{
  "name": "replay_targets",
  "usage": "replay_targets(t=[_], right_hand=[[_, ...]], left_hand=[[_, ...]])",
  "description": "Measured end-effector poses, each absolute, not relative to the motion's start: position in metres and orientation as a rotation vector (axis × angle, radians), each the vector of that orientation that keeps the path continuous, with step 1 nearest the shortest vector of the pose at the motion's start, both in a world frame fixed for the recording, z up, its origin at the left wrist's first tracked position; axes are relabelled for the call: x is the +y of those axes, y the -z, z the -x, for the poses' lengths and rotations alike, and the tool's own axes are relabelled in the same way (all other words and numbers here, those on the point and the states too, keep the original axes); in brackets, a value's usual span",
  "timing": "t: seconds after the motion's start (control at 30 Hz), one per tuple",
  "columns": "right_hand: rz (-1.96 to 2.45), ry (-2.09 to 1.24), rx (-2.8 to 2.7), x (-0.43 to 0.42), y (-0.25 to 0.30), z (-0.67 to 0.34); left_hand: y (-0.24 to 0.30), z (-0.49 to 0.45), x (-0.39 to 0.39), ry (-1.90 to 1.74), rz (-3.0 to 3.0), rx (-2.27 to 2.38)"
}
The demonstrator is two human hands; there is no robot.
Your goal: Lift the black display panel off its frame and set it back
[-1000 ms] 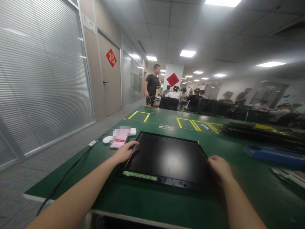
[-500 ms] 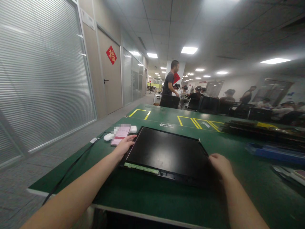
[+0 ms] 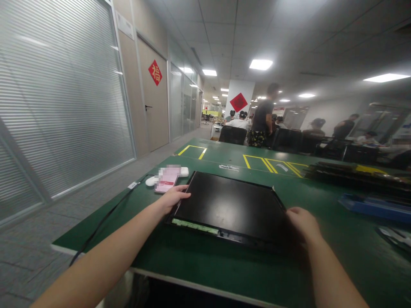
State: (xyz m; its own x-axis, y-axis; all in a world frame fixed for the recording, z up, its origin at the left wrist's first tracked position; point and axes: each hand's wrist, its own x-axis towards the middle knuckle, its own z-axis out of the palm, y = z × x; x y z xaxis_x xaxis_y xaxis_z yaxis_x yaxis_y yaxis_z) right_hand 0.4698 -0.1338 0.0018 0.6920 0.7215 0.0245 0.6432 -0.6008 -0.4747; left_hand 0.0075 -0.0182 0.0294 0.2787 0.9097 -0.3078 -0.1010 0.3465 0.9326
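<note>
A black flat display panel (image 3: 227, 205) lies face up over the green table, with a green strip (image 3: 194, 226) along part of its near edge. My left hand (image 3: 173, 199) grips its left edge, thumb and fingers closed at the rim. At the opposite side, my right hand (image 3: 303, 222) is closed round the right edge, with most of its fingers hidden beneath or behind the panel. Whether the panel touches the tabletop or is slightly raised, I cannot tell.
Left of the panel are a phone (image 3: 167, 182), a white mouse (image 3: 150, 181) and a black cable (image 3: 109, 214). To the right lie a stack of dark panels (image 3: 356, 175) and a blue tray (image 3: 369, 206). A person (image 3: 263, 115) stands beyond the table (image 3: 205, 265).
My left hand has shifted slightly toward me along the panel's left edge, its fingers now over the rim. The person beyond the table has moved right. The view has turned a little left.
</note>
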Motion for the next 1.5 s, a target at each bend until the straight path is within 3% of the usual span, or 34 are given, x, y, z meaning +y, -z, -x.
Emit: replay_targets(t=[1.5], right_hand=[[2.395,-0.245,-1.083,-0.128,0.01,-0.477]], left_hand=[[-0.023,-0.007,-0.015,-0.953,-1.106,0.769]])
